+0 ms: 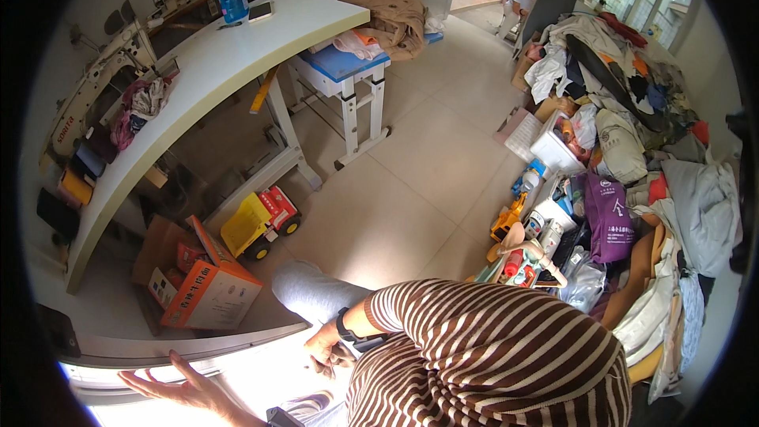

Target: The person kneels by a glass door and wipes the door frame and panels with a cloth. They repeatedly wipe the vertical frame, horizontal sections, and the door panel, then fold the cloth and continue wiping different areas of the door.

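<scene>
At the lower left, my left hand [193, 392] is held palm up with its fingers apart and nothing in it. It is close to a pale metal-looking rail [195, 350] above a glaring white area. My right hand [323, 347] hangs with bent fingers beside my grey trouser leg [314, 287]; whether it grips anything is hidden by glare and shadow. A black wristband [344, 326] circles that wrist, below the brown-and-white striped sleeve [474, 320]. One shoe [311, 404] shows beneath my hands.
An opened cardboard box [207, 293] and a toy dump truck [261, 222] stand by the white table [284, 18]. A sewing machine [89, 89] is behind it. Heaped clothes and bags [628, 71] line the right wall. A person [519, 3] sits beyond the doorway.
</scene>
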`<control>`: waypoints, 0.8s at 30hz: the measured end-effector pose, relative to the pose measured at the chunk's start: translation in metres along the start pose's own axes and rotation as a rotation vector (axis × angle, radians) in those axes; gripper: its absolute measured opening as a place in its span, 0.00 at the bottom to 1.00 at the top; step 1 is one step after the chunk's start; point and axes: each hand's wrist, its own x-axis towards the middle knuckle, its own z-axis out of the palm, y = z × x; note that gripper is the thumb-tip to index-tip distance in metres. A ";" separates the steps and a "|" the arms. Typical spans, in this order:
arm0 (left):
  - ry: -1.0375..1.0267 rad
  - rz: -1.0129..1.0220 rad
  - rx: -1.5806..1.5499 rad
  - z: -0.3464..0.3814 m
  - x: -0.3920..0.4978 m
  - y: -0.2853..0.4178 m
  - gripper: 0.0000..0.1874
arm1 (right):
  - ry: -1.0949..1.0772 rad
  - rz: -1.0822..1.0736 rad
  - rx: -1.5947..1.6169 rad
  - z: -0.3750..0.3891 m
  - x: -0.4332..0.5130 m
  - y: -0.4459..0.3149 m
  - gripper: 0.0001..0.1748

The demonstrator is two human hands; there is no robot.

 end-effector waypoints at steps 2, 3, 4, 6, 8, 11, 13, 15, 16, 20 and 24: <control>-0.003 -0.003 -0.007 -0.001 0.000 -0.001 0.39 | 0.003 0.004 -0.012 0.000 0.002 0.003 0.15; -0.004 -0.012 -0.018 -0.001 -0.001 -0.001 0.39 | -0.019 -0.018 0.024 0.000 0.005 0.006 0.15; -0.009 -0.008 -0.024 -0.001 -0.001 -0.002 0.39 | -0.028 -0.017 0.041 0.000 0.008 0.009 0.14; -0.022 -0.025 -0.038 0.000 -0.001 -0.003 0.39 | -0.042 -0.020 0.074 0.003 0.015 0.017 0.14; -0.018 -0.010 -0.047 0.002 0.000 0.000 0.39 | -0.045 -0.020 0.108 0.008 0.020 0.025 0.13; 0.009 0.004 -0.082 0.006 0.005 0.006 0.40 | 0.076 -0.145 0.169 0.015 0.022 0.027 0.13; 0.026 0.159 -0.154 0.006 0.010 0.008 0.41 | 0.046 -0.163 0.035 0.013 0.018 0.024 0.16; -0.008 0.155 -0.281 -0.002 0.006 0.003 0.43 | 0.071 -0.383 0.550 0.010 0.007 0.016 0.22; -0.070 -0.004 -0.288 -0.009 -0.003 -0.001 0.42 | 0.081 -0.429 0.628 0.009 -0.001 0.012 0.24; -0.215 -0.176 -0.241 -0.045 -0.071 -0.024 0.36 | 0.183 -0.443 0.256 -0.023 -0.024 -0.021 0.29; -0.481 -0.955 -0.648 -0.087 -0.164 -0.035 0.29 | 0.077 -0.341 0.857 -0.031 -0.053 -0.074 0.29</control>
